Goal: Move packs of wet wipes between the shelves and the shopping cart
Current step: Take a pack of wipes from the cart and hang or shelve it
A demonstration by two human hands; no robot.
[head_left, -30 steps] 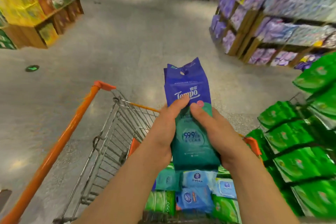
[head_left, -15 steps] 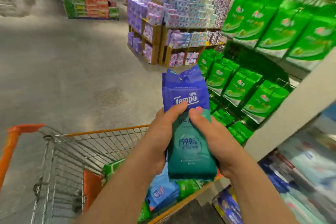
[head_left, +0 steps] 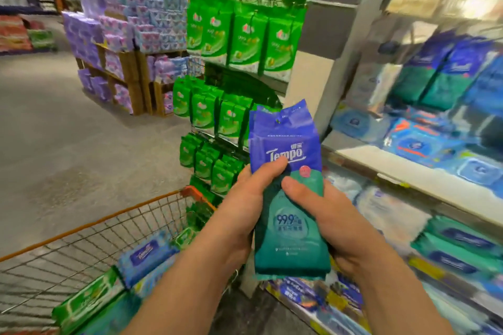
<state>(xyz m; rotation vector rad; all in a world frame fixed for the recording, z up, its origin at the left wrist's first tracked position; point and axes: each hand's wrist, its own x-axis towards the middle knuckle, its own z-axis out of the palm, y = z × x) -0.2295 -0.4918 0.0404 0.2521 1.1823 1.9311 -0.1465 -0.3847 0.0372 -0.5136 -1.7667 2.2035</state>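
A blue and teal Tempo wet wipes pack point(head_left: 288, 228) stands upright in the middle of the view. My left hand point(head_left: 245, 204) grips its left side with the thumb across the front, and my right hand point(head_left: 332, 223) grips its right side and bottom. The pack is held to the right of the orange-rimmed wire shopping cart point(head_left: 109, 220), in front of the white shelves point(head_left: 402, 171). Several wipes packs point(head_left: 144, 255) lie in the cart. Matching blue and teal packs point(head_left: 435, 76) stand on an upper shelf at the right.
Green packs point(head_left: 245, 35) hang on a wire rack at the shelf end, just behind the held pack. A wooden pallet display of purple packs point(head_left: 122, 35) stands further back. Open grey floor point(head_left: 68, 144) lies to the left. Lower shelves hold more blue and teal packs point(head_left: 460, 250).
The view has swung right from the cart and aisle to the shelves. Both hands keep the same hold on the pack, which now sits beside the cart, before the shelves.
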